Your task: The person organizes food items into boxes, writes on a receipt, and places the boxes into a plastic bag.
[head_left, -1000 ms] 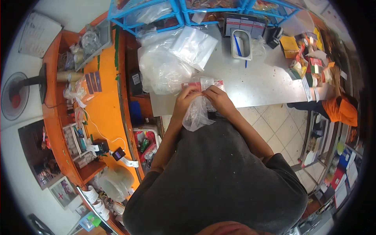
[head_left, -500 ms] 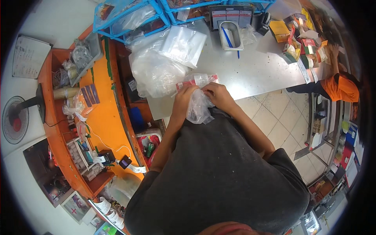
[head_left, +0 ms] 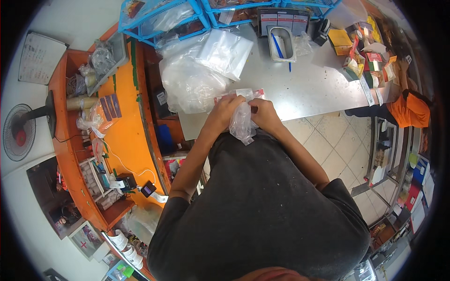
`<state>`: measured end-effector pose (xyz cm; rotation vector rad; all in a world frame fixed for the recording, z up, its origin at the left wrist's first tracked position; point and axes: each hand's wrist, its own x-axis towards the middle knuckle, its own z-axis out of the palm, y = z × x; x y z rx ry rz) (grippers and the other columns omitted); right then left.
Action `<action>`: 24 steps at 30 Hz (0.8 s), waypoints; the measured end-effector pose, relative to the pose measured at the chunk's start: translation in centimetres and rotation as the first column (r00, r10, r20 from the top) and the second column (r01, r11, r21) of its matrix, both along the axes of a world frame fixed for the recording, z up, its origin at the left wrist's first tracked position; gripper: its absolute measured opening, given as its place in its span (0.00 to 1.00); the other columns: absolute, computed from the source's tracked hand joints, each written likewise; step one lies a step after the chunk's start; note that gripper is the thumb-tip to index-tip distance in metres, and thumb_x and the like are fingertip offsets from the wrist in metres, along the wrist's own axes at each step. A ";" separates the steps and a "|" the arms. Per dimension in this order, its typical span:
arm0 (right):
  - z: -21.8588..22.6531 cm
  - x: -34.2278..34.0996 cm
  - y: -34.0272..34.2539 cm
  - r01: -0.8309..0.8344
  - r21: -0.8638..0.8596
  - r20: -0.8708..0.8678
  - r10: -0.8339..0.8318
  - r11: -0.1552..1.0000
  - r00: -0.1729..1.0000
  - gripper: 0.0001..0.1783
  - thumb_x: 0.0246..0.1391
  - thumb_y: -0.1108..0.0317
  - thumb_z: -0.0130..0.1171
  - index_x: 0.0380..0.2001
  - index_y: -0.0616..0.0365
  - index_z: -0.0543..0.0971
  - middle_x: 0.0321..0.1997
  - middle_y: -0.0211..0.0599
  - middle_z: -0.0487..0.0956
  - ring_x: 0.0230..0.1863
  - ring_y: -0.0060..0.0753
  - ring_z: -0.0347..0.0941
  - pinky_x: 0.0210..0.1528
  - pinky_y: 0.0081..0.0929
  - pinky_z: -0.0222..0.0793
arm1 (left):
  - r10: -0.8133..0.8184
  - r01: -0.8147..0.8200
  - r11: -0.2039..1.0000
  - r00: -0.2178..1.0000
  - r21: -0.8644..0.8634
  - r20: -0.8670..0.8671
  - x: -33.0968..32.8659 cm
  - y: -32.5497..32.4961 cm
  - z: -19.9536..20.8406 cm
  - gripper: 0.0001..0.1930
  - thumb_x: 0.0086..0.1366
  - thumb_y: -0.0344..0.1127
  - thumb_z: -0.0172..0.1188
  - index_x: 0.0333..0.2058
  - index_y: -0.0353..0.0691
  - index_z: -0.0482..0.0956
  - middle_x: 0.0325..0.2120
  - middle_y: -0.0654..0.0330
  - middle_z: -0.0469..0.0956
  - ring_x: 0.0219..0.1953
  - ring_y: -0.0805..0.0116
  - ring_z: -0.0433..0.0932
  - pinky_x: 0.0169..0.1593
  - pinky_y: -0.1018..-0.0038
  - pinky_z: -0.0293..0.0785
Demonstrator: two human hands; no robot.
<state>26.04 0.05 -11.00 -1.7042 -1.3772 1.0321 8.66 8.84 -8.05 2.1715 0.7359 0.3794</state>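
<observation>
A small clear plastic bag (head_left: 241,124) hangs in front of my body at the table's near edge, its loose end pointing down toward my dark shirt. My left hand (head_left: 224,112) is closed around the bag's upper left part, fingers reaching over its top. On the other side, my right hand (head_left: 263,114) has its fingers curled and pinched at the bag's upper right edge. Just beyond both hands lies a red and clear strip-like packet (head_left: 259,94), partly hidden by them. What the bag holds, if anything, cannot be made out.
On the metal table (head_left: 300,91) lies a pile of clear plastic bags (head_left: 192,84). Farther back stand a metal tray (head_left: 281,44) with a blue pen and blue crates (head_left: 164,21). Packets (head_left: 368,56) are heaped at right, near a person in orange (head_left: 412,110). An orange counter (head_left: 129,122) runs along the left.
My left hand has turned and its fingers now reach across the bag's top. The bag hangs narrower. The right hand stays close beside it, and the whole view has shifted slightly.
</observation>
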 end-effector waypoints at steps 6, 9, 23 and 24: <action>-0.2 -0.4 0.3 0.065 0.022 -0.089 -0.063 0.998 0.994 0.08 0.42 0.74 0.67 0.30 0.63 0.83 0.27 0.44 0.82 0.28 0.37 0.78 0.35 0.31 0.73 | 0.045 -0.040 0.996 0.997 -0.077 0.061 -1.2 0.1 0.3 0.21 0.52 0.29 0.65 0.47 0.38 0.76 0.44 0.48 0.79 0.45 0.53 0.79 0.47 0.65 0.74; -0.9 -0.2 0.8 0.107 0.040 -0.101 -0.102 0.994 0.990 0.08 0.43 0.72 0.70 0.29 0.63 0.84 0.27 0.44 0.82 0.27 0.36 0.78 0.34 0.30 0.72 | 0.315 -0.312 0.942 0.949 -0.125 0.012 -2.3 -2.0 -1.8 0.18 0.55 0.30 0.65 0.46 0.35 0.78 0.41 0.46 0.80 0.43 0.52 0.81 0.46 0.63 0.75; 0.0 -0.4 1.9 0.029 0.067 0.042 -0.032 0.997 0.999 0.05 0.48 0.69 0.67 0.29 0.59 0.86 0.26 0.46 0.80 0.28 0.42 0.77 0.34 0.35 0.70 | -0.207 0.047 0.858 0.943 0.512 0.260 -2.9 0.3 -5.5 0.16 0.48 0.34 0.66 0.37 0.32 0.81 0.41 0.51 0.81 0.49 0.51 0.79 0.52 0.61 0.77; 0.0 -0.2 1.9 0.001 0.076 0.027 -0.003 0.997 1.000 0.06 0.49 0.71 0.66 0.31 0.59 0.86 0.26 0.46 0.80 0.28 0.43 0.77 0.34 0.36 0.70 | -0.190 0.037 0.858 0.949 0.512 0.250 -2.8 0.1 -5.9 0.17 0.47 0.33 0.66 0.37 0.33 0.82 0.41 0.51 0.81 0.49 0.51 0.79 0.52 0.61 0.77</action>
